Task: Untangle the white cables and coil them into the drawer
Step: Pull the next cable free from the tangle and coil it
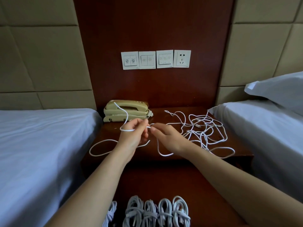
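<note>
Over the dark wooden nightstand (172,115), my left hand (132,136) holds a white cable (101,141) that loops round the back of the hand, with one end rising over the phone. My right hand (167,136) pinches the same cable beside the left fingertips. The cable trails in loops over the nightstand's front. A tangle of white cables (205,130) lies on the right half of the nightstand. Several coiled white cables (157,212) lie side by side in the open drawer (205,194) at the bottom.
A beige telephone (126,110) stands at the nightstand's back left. Beds with white sheets flank it, left (41,145) and right (262,125), the right with a pillow (278,90). Switch plates and a socket (155,59) are on the wooden wall panel.
</note>
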A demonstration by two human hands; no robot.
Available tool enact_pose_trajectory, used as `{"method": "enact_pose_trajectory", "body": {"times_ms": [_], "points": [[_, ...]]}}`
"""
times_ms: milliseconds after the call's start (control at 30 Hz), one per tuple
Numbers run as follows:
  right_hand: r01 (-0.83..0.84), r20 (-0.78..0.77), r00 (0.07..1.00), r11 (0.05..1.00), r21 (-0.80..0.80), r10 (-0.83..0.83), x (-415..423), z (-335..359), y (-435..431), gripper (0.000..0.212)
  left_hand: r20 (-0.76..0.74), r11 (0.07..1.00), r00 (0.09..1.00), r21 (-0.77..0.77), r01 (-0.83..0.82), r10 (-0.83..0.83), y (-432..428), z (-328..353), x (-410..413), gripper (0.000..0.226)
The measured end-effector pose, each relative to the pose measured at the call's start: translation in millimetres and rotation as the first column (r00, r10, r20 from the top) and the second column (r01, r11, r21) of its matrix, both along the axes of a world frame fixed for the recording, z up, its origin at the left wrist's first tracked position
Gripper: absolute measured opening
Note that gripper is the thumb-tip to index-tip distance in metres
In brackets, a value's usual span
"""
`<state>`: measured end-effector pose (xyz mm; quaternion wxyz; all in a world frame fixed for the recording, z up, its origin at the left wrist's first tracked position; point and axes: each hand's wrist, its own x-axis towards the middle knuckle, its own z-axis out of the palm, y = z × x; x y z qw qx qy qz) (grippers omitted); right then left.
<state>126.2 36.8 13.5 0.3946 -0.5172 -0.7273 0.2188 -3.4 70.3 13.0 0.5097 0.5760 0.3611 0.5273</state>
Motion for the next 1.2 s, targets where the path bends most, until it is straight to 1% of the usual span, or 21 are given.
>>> {"method": "enact_pose_trajectory", "body": {"times_ms": [67, 100, 200, 267, 333, 367, 400, 467, 500, 567, 633, 667, 733, 800, 833, 900, 933, 967, 1000, 1100, 1200], "points": [[0.004, -0.096, 0.995, 1.000, -0.002, -0.004, -5, 1, -2, 0.026, 0.009, 1.000, 1.000, -0.005, 0.000, 0.000, -1, 2, 1, 0.028], [0.025, -0.101, 0.995, 1.000, 0.019, -0.023, -3, 3, -2, 0.028, 0.016, 1.000, 1.000, -0.014, -0.004, 0.004, -1, 2, 1, 0.028], [0.054, -0.042, 0.998, 0.996, 0.078, -0.051, 4, 11, -4, 0.026, 0.046, 0.997, 0.998, -0.059, -0.049, 0.052, 2, 4, -2, 0.028], [0.060, -0.026, 0.998, 0.994, 0.090, -0.058, 8, 17, -4, 0.027, 0.120, 0.988, 0.989, -0.139, -0.074, 0.091, 3, 6, -4, 0.028], [0.115, -0.039, 0.993, 0.988, 0.107, -0.112, 15, 21, -3, 0.030, 0.195, 0.968, 0.970, -0.229, -0.099, 0.146, 4, 8, -6, 0.028], [0.143, -0.047, 0.989, 0.984, 0.109, -0.138, 19, 24, -3, 0.031, 0.197, 0.960, 0.964, -0.248, -0.128, 0.179, 4, 9, -7, 0.028], [0.163, -0.046, 0.986, 0.981, 0.106, -0.159, 24, 26, -4, 0.030, 0.164, 0.956, 0.964, -0.241, -0.168, 0.210, 5, 8, -9, 0.030], [0.179, -0.008, 0.984, 0.979, 0.101, -0.180, 30, 29, -6, 0.027, 0.072, 0.953, 0.965, -0.191, -0.234, 0.251, 6, 5, -12, 0.031], [0.186, 0.016, 0.982, 0.977, 0.106, -0.188, 32, 29, -7, 0.024, 0.050, 0.952, 0.963, -0.175, -0.253, 0.265, 6, 5, -12, 0.030], [0.226, 0.056, 0.970, 0.965, 0.136, -0.235, 36, 28, -6, 0.020, 0.072, 0.942, 0.953, -0.189, -0.277, 0.294, 9, 7, -12, 0.027], [0.291, 0.106, 0.944, 0.938, 0.189, -0.314, 41, 28, -5, 0.020, 0.164, 0.933, 0.938, -0.247, -0.262, 0.307, 13, 11, -15, 0.025], [0.319, 0.124, 0.929, 0.924, 0.211, -0.349, 44, 29, -4, 0.020, 0.222, 0.935, 0.931, -0.272, -0.226, 0.289, 14, 12, -18, 0.025], [0.363, 0.123, 0.908, 0.899, 0.243, -0.400, 49, 27, -4, 0.019, 0.300, 0.954, 0.935, -0.283, -0.103, 0.190, 14, 14, -24, 0.026], [0.413, 0.106, 0.883, 0.864, 0.287, -0.457, 50, 24, -3, 0.019, 0.322, 0.961, 0.946, -0.271, 0.051, 0.041, 7, 18, -27, 0.025], [0.442, 0.101, 0.865, 0.841, 0.312, -0.491, 51, 23, -3, 0.020, 0.321, 0.953, 0.946, -0.274, 0.130, -0.037, 4, 19, -27, 0.029], [0.497, 0.100, 0.824, 0.796, 0.344, -0.558, 52, 21, -2, 0.023, 0.300, 0.919, 0.938, -0.291, 0.266, -0.176, 0, 21, -29, 0.049], [0.520, 0.103, 0.806, 0.781, 0.346, -0.582, 53, 20, -1, 0.023, 0.280, 0.903, 0.934, -0.300, 0.306, -0.224, 0, 21, -30, 0.057], [0.535, 0.107, 0.795, 0.773, 0.341, -0.597, 54, 20, -1, 0.023, 0.256, 0.889, 0.931, -0.314, 0.333, -0.259, 0, 20, -30, 0.061], [0.543, 0.109, 0.790, 0.770, 0.335, -0.604, 56, 19, 0, 0.022, 0.235, 0.877, 0.929, -0.327, 0.352, -0.285, 0, 19, -30, 0.060], [0.549, 0.103, 0.786, 0.764, 0.340, -0.610, 59, 19, -1, 0.021, 0.161, 0.883, 0.933, -0.307, 0.356, -0.320, 0, 16, -30, 0.037], [0.542, 0.073, 0.799, 0.768, 0.340, -0.597, 61, 21, -3, 0.018, 0.129, 0.904, 0.933, -0.233, 0.358, -0.336, 0, 14, -29, 0.032]]}}
